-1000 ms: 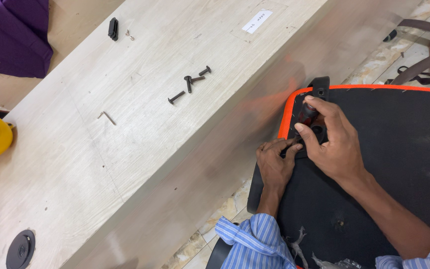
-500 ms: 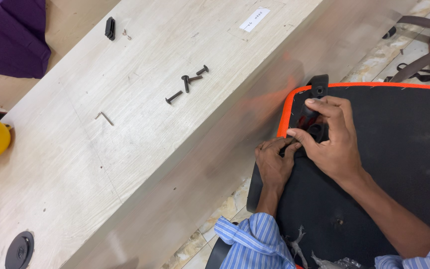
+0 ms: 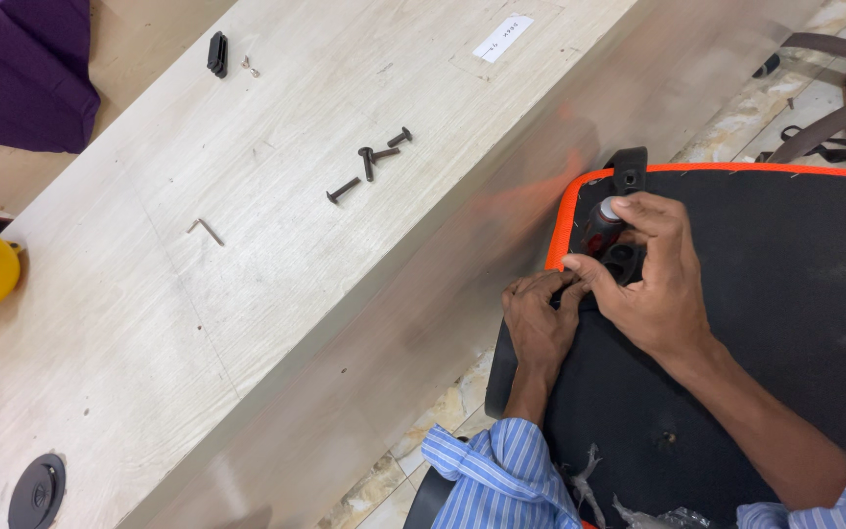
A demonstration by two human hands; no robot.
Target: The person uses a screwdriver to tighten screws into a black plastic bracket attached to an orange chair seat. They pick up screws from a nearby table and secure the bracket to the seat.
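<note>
- Black-and-red screwdriver handle [image 3: 600,225] sits clamped in the right hand [image 3: 653,279], fingers curled round it, over the chair seat's [image 3: 766,294] orange-edged corner.
- Left hand [image 3: 539,321] presses beside it, fingers bunched together against the seat edge.
- Four dark bolts [image 3: 369,162] and one hex key [image 3: 208,231] lie on the wooden table [image 3: 149,343].

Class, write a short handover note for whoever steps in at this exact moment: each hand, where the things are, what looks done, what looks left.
Left hand: presses on the edge of the black seat panel with orange trim, steadying a black bracket.
Right hand: grips a red-and-grey screwdriver at that bracket.
On the wooden table: four dark bolts, an Allen key, a small black plastic cap.
Done: bracket placed on the panel.
Left: the four bolts lie loose and unused; how firmly the bracket is fixed cannot be seen.
</note>
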